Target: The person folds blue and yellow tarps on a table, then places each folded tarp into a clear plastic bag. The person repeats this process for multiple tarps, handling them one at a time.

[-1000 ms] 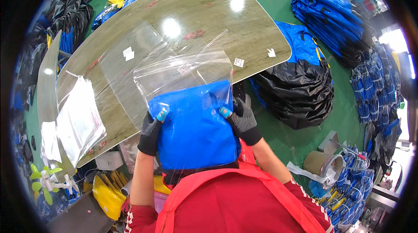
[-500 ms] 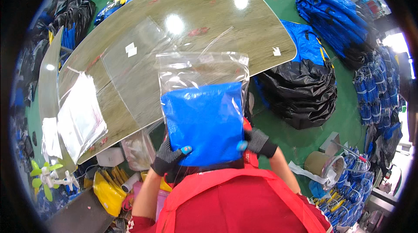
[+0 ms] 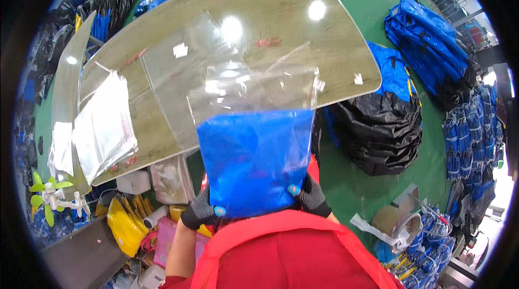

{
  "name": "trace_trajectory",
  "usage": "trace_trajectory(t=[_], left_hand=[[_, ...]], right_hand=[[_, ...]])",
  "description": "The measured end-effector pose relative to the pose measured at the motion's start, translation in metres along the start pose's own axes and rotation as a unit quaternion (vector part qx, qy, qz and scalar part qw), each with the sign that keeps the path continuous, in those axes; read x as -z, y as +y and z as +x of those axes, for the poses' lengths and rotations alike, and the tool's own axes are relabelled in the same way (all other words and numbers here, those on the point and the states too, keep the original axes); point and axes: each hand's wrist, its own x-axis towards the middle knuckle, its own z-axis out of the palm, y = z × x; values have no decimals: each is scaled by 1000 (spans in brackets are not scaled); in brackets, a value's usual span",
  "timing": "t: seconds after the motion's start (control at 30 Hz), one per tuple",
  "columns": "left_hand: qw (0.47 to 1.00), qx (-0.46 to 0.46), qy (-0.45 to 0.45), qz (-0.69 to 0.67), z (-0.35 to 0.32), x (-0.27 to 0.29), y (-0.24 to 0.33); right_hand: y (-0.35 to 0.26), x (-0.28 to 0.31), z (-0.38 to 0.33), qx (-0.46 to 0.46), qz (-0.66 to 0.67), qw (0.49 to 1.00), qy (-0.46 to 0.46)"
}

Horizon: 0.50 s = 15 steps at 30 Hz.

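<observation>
A folded blue sheet of fabric or tarp point(image 3: 257, 159) lies inside a clear plastic bag point(image 3: 259, 91), held in front of my body. The bag's upper part, without fabric in it, reaches over the near edge of the table. My left hand point(image 3: 201, 209), in a dark grey glove with bare fingertips, is closed on the lower left corner, thumb on top. Gloved the same way, my right hand point(image 3: 310, 196) grips the lower right side, its thumb pressed on the front face. The other fingers of both hands are hidden beneath the package.
A wood-patterned table point(image 3: 335, 35) carries clear film and a stack of white plastic bags point(image 3: 107, 129). A black and blue heap point(image 3: 378, 127) stands right of it on the green floor. A tape roll point(image 3: 388, 218) is at lower right, a small green-bladed fan point(image 3: 50, 194) at lower left.
My right hand has shifted inward, its thumb now farther onto the package's face. The package sits slightly lower in view. The whole scene has shifted a little right and down at the table.
</observation>
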Motion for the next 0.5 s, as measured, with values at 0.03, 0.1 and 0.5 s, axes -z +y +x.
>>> trace_trajectory(t=[0.03,0.1,0.5], left_hand=[[999,28,25,-13,-2,-7,-1],[988,87,97,-80,6,-21,3],[999,-16,42,6,46,-17,46]], right_hand=[[-5,4,4,8,11,1000,29],[-17,7,11,78,-91,992,44],[-80,21,31,-33,-11,996,-79]])
